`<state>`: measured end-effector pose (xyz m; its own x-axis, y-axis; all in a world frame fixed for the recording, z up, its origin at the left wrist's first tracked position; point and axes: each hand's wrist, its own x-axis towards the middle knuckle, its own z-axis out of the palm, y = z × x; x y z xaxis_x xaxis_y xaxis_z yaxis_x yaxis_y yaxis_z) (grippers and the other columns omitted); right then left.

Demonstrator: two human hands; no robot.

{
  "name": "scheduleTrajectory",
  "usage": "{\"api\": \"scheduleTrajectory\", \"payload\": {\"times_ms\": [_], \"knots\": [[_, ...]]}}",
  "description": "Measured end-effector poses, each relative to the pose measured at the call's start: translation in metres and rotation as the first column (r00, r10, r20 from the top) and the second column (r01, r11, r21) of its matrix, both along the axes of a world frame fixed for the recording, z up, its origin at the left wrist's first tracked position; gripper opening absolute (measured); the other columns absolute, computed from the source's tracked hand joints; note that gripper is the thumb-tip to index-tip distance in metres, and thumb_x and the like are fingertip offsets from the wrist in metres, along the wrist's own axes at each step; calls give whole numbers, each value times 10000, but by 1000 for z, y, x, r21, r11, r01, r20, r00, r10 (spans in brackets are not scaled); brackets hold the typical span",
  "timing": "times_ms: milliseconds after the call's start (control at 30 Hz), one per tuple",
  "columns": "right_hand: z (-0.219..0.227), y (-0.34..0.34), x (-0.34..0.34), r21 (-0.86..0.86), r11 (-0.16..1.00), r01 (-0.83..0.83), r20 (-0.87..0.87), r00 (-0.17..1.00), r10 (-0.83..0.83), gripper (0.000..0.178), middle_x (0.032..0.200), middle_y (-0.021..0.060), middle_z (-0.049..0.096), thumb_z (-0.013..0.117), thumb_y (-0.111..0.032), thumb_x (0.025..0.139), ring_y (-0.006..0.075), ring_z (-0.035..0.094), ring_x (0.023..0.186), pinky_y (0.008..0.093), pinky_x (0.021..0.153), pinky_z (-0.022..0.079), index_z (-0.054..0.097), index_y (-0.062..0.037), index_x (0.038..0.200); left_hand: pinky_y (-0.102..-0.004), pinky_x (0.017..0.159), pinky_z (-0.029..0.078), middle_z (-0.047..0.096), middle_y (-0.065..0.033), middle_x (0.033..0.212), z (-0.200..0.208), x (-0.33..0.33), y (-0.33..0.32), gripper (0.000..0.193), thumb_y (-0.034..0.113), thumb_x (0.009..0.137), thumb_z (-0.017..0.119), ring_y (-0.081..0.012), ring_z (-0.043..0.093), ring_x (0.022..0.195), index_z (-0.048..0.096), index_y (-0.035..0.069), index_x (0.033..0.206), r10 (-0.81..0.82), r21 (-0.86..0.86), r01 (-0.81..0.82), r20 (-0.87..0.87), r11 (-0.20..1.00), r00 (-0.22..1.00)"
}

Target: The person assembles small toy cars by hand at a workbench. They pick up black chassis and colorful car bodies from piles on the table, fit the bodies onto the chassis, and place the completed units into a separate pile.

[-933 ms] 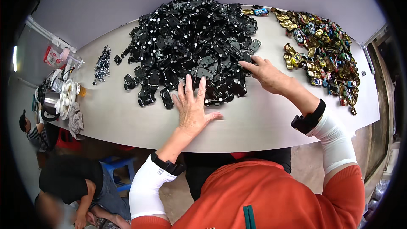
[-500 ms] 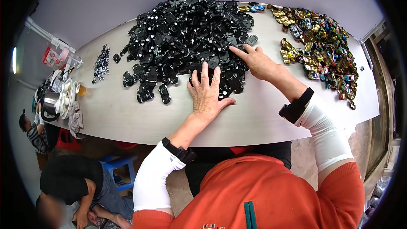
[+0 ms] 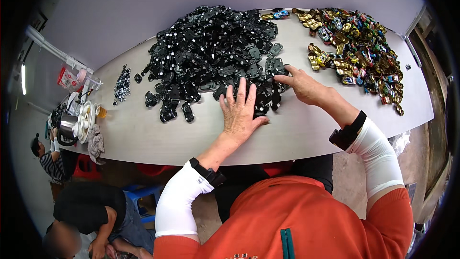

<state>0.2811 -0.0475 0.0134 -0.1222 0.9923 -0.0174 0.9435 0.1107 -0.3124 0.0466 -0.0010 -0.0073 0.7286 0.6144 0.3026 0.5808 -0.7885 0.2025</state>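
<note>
A big heap of black toy car chassis [image 3: 201,43] with small wheels lies on the pale table [image 3: 158,141]. At the heap's near edge my left hand [image 3: 239,115] rests with its fingers spread, the fingertips on the closest chassis. My right hand [image 3: 309,88] is at the heap's right side, fingers stretched out and apart. Its fingertips touch a few loose chassis [image 3: 275,65] there; neither hand grips a piece. Some chassis under and between the hands are partly hidden.
Gold and coloured toy car bodies [image 3: 352,50] are piled at the right. A small heap of wheel parts [image 3: 122,84] lies at the left, near a cup tray [image 3: 85,123], a metal kettle [image 3: 67,128] and a cloth [image 3: 96,143]. A person [image 3: 91,211] sits low at the lower left.
My right hand has drawn back toward me, and several chassis on the heap's right side now lie looser and nearer. My left hand stays at the near edge. The whole view has shifted slightly.
</note>
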Motion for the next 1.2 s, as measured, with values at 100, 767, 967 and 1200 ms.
{"api": "scheduleTrajectory", "payload": {"times_ms": [100, 767, 967, 1200], "knots": [[-15, -1, 12, 199, 978, -63, -140, 986, 92, 520, 1223, 264, 453, 437, 105, 741, 420, 492, 1053, 399, 922, 418, 544, -119, 1197, -514, 1012, 221, 191, -181, 1415, -10, -17, 5, 1010, 406, 571, 790, -393, 256, 1217, 275, 58, 1367, 50, -14, -49, 79, 999, 996], [-31, -24, -25, -285, 857, 429, -627, 593, -505, 195, 550, 78, 579, 628, -163, 766, 148, 547, 488, 298, 481, 450, 606, 2, 664, -453, 998, 292, 317, -208, 1303, -22, -36, -15, 927, 297, 602, 791, -366, 315, 1167, 307, 1, 1335, 62, -25, -58, 251, 998, 966], [-25, -36, -16, -318, 824, 469, -598, 575, -558, 177, 567, 54, 581, 589, -131, 795, 113, 529, 480, 258, 448, 437, 600, -5, 672, -435, 994, 309, 400, -178, 1242, -24, -39, -14, 919, 320, 587, 790, -337, 345, 1154, 336, -7, 1316, 84, -9, -84, 231, 996, 969], [-22, -37, -24, -212, 834, 509, -629, 582, -515, 187, 600, 86, 605, 644, -175, 779, 126, 558, 497, 266, 477, 461, 648, 12, 791, -442, 984, 314, 391, -182, 1236, -25, -40, -14, 895, 324, 587, 792, -342, 348, 1146, 362, -4, 1299, 66, -23, -62, 246, 998, 967]]}}
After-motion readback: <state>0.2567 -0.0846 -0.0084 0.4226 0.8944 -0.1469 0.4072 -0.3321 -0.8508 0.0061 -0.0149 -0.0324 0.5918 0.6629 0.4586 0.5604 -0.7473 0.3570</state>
